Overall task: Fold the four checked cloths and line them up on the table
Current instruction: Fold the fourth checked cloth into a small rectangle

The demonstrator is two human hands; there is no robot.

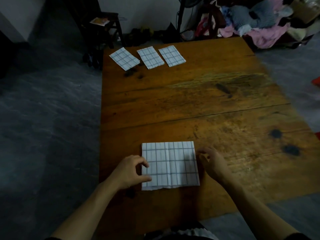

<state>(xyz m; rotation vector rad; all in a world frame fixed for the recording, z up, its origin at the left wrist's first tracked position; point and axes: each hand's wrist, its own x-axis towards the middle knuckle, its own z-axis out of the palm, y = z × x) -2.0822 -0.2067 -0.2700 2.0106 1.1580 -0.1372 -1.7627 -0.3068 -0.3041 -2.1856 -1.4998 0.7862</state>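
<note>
A white cloth with dark checks [170, 166] lies flat and partly folded near the front edge of the wooden table [199, 104]. My left hand [131, 170] touches its left edge, thumb and fingers pinching at the border. On the other side my right hand [212, 163] hovers at the right edge with fingers spread and curled, blurred. Three smaller folded checked cloths sit in a row at the table's far left: the left one [125, 58], the middle one [150, 57], the right one [171, 55].
The table's left edge drops to a grey floor [48, 118]. A dark stool [105, 26] stands beyond the far left corner. A pile of clothes [263, 21] lies past the far right corner. Dark knots mark the wood at the right [290, 149].
</note>
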